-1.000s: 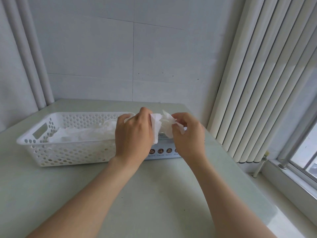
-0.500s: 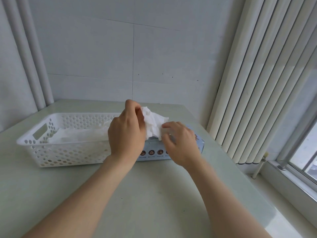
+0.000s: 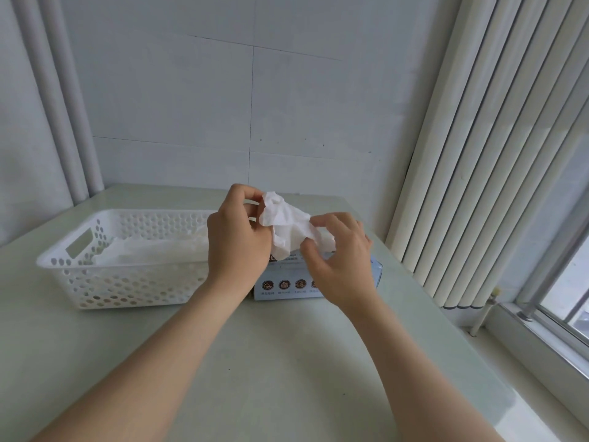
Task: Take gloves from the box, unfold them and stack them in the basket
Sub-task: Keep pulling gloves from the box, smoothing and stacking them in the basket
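both hands pinching the crumpled glove (image 3: 288, 229): left hand (image 3: 237, 242) anchors the top, right hand (image 3: 339, 256) should tease edges apart gently

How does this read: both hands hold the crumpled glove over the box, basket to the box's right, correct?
One slip: the head view shows the basket to the left of the box, not its right. The left hand and right hand do hold the crumpled glove over the box.
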Tool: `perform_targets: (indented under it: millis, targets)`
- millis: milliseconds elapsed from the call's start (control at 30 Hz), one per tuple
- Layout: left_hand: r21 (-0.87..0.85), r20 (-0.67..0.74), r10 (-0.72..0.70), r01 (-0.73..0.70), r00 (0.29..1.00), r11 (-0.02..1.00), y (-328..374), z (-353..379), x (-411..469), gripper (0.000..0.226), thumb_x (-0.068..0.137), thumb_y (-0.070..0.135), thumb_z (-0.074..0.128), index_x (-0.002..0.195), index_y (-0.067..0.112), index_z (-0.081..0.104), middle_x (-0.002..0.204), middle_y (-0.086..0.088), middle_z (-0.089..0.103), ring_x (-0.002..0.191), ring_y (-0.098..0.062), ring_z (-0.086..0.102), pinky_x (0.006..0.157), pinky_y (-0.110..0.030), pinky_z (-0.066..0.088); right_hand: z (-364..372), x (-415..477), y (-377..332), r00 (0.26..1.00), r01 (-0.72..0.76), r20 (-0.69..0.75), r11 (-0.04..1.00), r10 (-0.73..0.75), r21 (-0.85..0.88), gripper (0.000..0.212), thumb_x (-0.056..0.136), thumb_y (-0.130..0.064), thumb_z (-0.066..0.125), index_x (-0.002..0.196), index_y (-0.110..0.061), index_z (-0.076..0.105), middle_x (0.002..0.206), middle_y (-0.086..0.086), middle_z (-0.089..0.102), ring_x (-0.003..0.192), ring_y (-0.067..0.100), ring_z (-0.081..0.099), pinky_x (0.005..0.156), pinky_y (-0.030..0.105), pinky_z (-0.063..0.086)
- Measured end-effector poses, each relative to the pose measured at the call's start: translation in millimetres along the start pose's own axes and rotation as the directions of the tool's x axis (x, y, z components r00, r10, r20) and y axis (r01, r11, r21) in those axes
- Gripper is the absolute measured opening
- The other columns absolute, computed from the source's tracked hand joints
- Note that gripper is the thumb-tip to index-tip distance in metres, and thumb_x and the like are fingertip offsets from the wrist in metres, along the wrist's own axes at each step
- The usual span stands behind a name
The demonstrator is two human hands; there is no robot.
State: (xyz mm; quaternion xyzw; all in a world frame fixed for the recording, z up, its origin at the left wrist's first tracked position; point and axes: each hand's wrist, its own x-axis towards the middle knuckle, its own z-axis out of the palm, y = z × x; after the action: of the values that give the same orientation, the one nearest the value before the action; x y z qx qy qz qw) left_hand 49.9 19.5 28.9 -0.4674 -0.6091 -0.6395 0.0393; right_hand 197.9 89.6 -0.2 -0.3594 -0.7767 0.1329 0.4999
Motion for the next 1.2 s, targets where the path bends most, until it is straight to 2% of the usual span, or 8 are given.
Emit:
perform_targets:
  millis: [167,267,367,500,700,833,1033,1200]
  targets:
    - [0.065,-0.023,-0.015,0.017,1.0,0.998,-3,3,1,0.007,0.097,0.014,0.066,0.103,0.016,0.062,0.091,0.01,0.07,0.074,-0.003,0.065,0.064,-0.031,0.052,-11,7,-10,0.984,-0.179,0.068,0.907,0.166,0.38,0.029,0.103,-0.012,0.052,0.1,-0.018,0.08,0.083,-0.006,0.071,0.074,0.01,0.059,0.067,0.032,0.048]
    - [0.065,-0.023,-0.018,0.019,1.0,0.998,0,3,2,0.01,0.097,0.012,0.065,0.098,0.018,0.058,0.087,0.017,0.063,0.071,-0.003,0.063,0.059,-0.012,0.042,-18,9,-14,0.973,-0.231,0.117,0.812,0.2,0.536,0.027,0.1,-0.006,0.052,0.083,0.0,0.072,0.076,0.02,0.059,0.077,0.019,0.053,0.076,0.039,0.047]
    - [0.018,0.001,-0.001,0.001,1.0,1.0,1,1,4,0.014,0.101,0.018,0.065,0.088,0.013,0.063,0.079,0.015,0.066,0.07,0.002,0.063,0.059,-0.011,0.039,-22,10,-19,0.934,-0.331,0.153,0.624,0.321,0.708,0.034,0.099,-0.003,0.048,0.074,-0.004,0.07,0.074,0.005,0.062,0.078,0.022,0.06,0.084,0.04,0.054]
    - [-0.177,0.216,-0.067,0.107,0.974,0.978,5,-4,8,0.046,0.11,0.038,0.051,0.077,0.015,0.074,0.067,0.014,0.07,0.07,0.001,0.065,0.072,-0.025,0.049,-26,16,-21,0.832,-0.42,0.273,0.228,0.483,0.878,0.03,0.103,-0.009,0.042,0.076,-0.014,0.055,0.074,0.0,0.058,0.068,0.017,0.06,0.066,0.032,0.051]
    - [-0.19,0.481,-0.027,0.135,0.876,0.973,9,-6,6,0.026,0.093,0.037,0.059,0.109,0.032,0.078,0.107,0.013,0.078,0.108,-0.007,0.071,0.097,-0.04,0.056,-25,15,-25,0.823,-0.434,0.354,0.089,0.445,0.897,0.027,0.106,-0.006,0.038,0.093,-0.01,0.061,0.085,0.006,0.065,0.07,0.016,0.063,0.06,0.027,0.058]
    - [-0.148,0.489,-0.017,0.103,0.872,0.984,12,-7,3,0.013,0.094,0.039,0.069,0.098,0.031,0.079,0.092,0.014,0.078,0.092,-0.006,0.073,0.081,-0.033,0.057,-24,16,-24,0.797,-0.448,0.363,0.07,0.482,0.891,0.026,0.108,-0.008,0.037,0.111,-0.003,0.062,0.105,0.016,0.067,0.086,0.025,0.066,0.069,0.036,0.061]
    - [-0.202,0.317,-0.072,0.142,0.946,0.969,7,-8,9,0.019,0.092,0.028,0.081,0.109,0.031,0.074,0.103,0.011,0.074,0.09,-0.005,0.072,0.069,-0.022,0.059,-28,16,-25,0.685,-0.45,0.304,0.056,0.662,0.891,0.028,0.097,-0.003,0.039,0.072,-0.009,0.052,0.069,0.004,0.056,0.061,0.024,0.065,0.074,0.044,0.063]
    - [-0.314,0.361,-0.128,0.25,0.924,0.916,9,-16,12,0.031,0.088,0.018,0.086,0.113,0.031,0.073,0.101,0.007,0.079,0.091,-0.013,0.076,0.07,-0.03,0.061,-24,9,-22,0.738,-0.53,-0.035,0.61,0.674,0.589,0.033,0.093,-0.005,0.036,0.11,-0.02,0.061,0.098,0.005,0.067,0.074,0.021,0.065,0.072,0.041,0.058]
